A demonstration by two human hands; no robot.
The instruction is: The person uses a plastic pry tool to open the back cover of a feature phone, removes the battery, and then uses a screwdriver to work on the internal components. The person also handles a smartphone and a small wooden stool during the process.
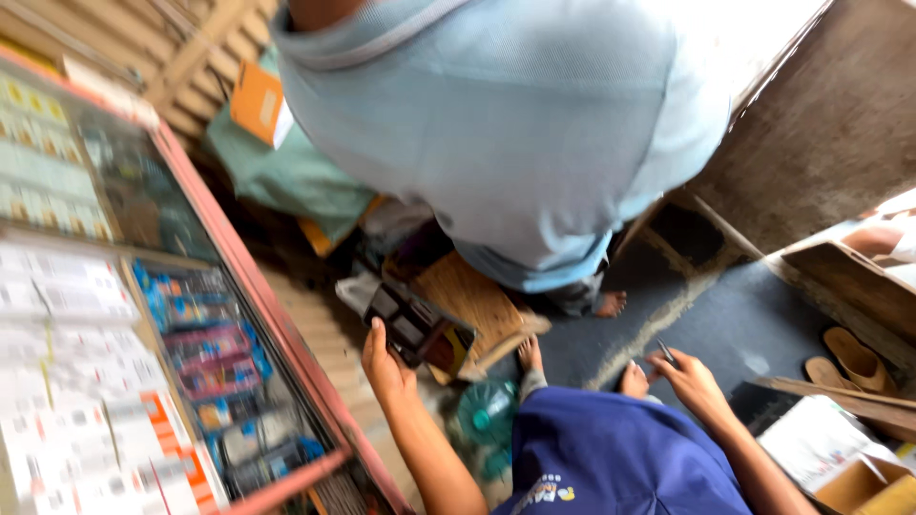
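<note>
My left hand holds up a dark flat rectangular device with its inner parts showing, tilted toward me. My right hand is closed on a thin dark tool, held low over my blue-clad lap. My bare feet rest on the floor below the device. Another person in a light blue shirt bends over right in front of me, back turned, one bare foot showing.
A glass display case with a red frame full of small packaged goods stands at my left. A wooden board and green plastic bottle lie on the floor. Sandals, a wooden crate and cardboard boxes sit at right.
</note>
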